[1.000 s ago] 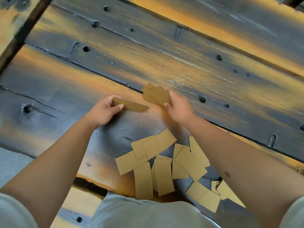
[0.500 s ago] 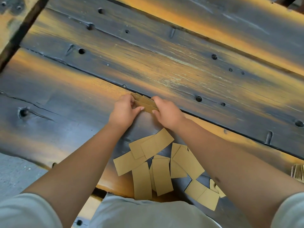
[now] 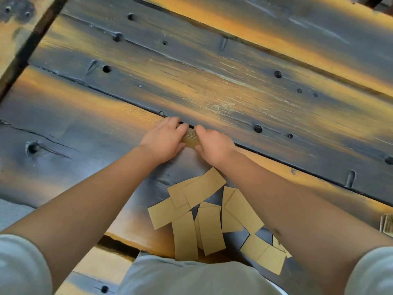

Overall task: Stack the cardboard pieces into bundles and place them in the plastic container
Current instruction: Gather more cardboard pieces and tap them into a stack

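Both hands are closed on one small bundle of cardboard pieces (image 3: pixel 190 139), pressed between the left hand (image 3: pixel 163 139) and the right hand (image 3: pixel 214 145) and standing on edge on the dark wooden table (image 3: pixel 234 86), so the fluted edges show on top. This looks like the squaring-up step: the pieces are being pushed flush before the bundle goes anywhere. Many loose pieces (image 3: pixel 204 211) lie flat and overlapping on the table nearer the body, well apart from the bundle, between the forearms. At the right edge, something ribbed (image 3: pixel 388 226) may be a finished bundle; too little shows to tell. The plastic container is not in view, so the next move calls for either adding more loose pieces to this bundle or finding the container and carrying the bundle there without letting it fan out
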Demonstrator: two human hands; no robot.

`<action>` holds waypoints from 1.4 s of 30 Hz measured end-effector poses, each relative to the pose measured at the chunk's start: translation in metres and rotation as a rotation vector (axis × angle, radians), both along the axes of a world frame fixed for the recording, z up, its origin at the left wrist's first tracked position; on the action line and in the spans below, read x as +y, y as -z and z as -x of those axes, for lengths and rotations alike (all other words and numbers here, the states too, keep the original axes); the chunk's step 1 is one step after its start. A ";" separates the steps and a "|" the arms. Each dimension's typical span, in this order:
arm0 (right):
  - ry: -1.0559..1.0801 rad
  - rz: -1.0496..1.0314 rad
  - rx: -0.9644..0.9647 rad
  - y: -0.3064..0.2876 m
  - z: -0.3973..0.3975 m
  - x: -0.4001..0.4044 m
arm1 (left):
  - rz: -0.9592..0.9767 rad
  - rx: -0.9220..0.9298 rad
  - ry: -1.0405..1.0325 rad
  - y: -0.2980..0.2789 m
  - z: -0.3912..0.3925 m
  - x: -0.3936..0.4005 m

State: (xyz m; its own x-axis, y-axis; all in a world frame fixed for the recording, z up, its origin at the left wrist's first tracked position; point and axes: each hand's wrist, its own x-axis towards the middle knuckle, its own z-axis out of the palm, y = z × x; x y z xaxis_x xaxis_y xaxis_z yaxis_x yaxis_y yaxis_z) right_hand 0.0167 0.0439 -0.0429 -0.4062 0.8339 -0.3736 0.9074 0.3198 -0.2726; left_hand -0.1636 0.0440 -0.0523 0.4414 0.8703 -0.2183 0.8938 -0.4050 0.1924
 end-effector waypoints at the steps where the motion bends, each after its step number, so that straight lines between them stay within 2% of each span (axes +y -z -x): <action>1: -0.018 -0.022 -0.047 -0.001 -0.003 -0.001 | 0.010 -0.022 0.013 -0.001 0.000 0.000; 4: -0.049 -0.034 -0.125 0.001 -0.007 -0.003 | 0.020 -0.053 0.074 -0.003 0.001 0.000; 7: -0.046 0.012 -0.076 0.001 -0.008 -0.006 | 0.047 -0.086 0.109 -0.005 -0.001 -0.001; 13: -0.082 0.023 -0.052 -0.002 -0.024 -0.002 | 0.038 0.117 -0.049 -0.004 0.010 0.003; 18: -0.001 0.034 -0.015 0.002 -0.023 -0.003 | 0.195 -0.048 0.007 -0.001 0.002 0.005; 22: 0.056 0.049 0.013 0.006 -0.010 0.000 | 0.257 -0.030 0.036 0.002 -0.004 0.002; 29: 0.009 0.091 0.004 0.011 -0.010 0.007 | 0.251 0.048 -0.015 0.003 -0.012 0.003; 34: 0.097 0.156 0.191 0.010 -0.017 0.007 | 0.271 -0.014 -0.028 0.007 -0.011 -0.002; 39: 0.004 0.016 -0.100 0.014 0.001 -0.008 | 0.193 -0.066 -0.079 0.017 -0.014 -0.017; 42: 0.015 0.061 -0.051 0.014 -0.003 -0.002 | 0.161 -0.095 -0.074 0.020 -0.013 -0.017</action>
State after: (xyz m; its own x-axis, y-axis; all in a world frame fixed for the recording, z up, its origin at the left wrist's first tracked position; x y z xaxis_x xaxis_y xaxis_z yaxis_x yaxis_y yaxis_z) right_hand 0.0201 0.0423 -0.0572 -0.3730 0.8149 -0.4437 0.9252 0.2906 -0.2440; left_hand -0.1511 0.0269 -0.0720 0.4028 0.8583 -0.3180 0.8949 -0.2962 0.3339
